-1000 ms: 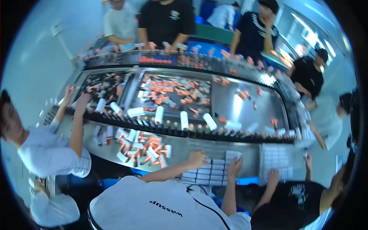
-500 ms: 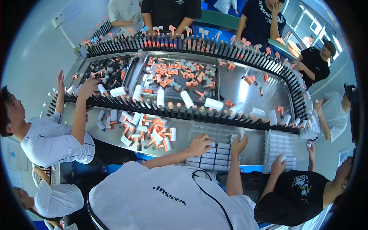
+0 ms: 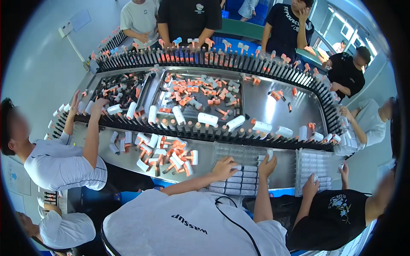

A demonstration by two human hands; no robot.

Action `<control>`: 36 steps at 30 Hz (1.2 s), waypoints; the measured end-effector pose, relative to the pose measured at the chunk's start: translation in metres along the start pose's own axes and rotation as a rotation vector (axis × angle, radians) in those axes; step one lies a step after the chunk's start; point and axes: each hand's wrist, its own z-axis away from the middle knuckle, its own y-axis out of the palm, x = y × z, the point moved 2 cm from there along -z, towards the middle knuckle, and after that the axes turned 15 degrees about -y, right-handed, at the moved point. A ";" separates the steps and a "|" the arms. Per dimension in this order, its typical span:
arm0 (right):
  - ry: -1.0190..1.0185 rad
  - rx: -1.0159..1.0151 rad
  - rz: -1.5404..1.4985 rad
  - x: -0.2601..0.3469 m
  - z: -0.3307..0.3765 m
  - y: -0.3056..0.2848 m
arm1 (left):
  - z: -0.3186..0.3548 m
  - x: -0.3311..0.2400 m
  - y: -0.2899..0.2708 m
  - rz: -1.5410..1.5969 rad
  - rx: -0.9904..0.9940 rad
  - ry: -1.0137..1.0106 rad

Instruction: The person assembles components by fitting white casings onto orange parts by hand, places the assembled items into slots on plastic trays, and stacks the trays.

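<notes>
Across the near bench, my left hand (image 3: 225,168) is closed by the left end of a tray's upper row, its fingertips pinching a small white cylindrical piece (image 3: 234,165). Over the tray's right side, the fingers of my right hand (image 3: 267,166) are closed around another white piece (image 3: 270,152), whose upper end shows. Below and between my hands, white cylinders (image 3: 239,179) lie packed in rows. The clear plastic tray (image 3: 230,149) stretches away from me, its far part without cylinders. My palms hide some of the row ends.
Orange-and-white pieces (image 3: 173,155) are heaped left of the tray. Beyond runs a loop of black pegs (image 3: 192,129) carrying white pieces, around metal trays of loose parts (image 3: 200,87). A co-worker's hands (image 3: 311,185) are over another tray (image 3: 311,160) at right; another co-worker (image 3: 64,162) reaches in from the left.
White pieces on the near pegs have moved left; pieces on the far pegs have moved right. The whole view has shifted slightly. My hands stay nearly in place at the tray.
</notes>
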 end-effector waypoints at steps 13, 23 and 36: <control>0.051 -0.035 0.013 0.001 -0.013 0.007 | -0.018 -0.001 -0.001 -0.004 -0.009 0.037; 0.047 -0.030 0.006 -0.004 -0.007 -0.001 | -0.013 -0.002 0.005 -0.012 0.005 0.029; 0.028 0.000 0.083 -0.013 0.001 0.004 | -0.007 0.002 0.001 0.001 0.022 0.037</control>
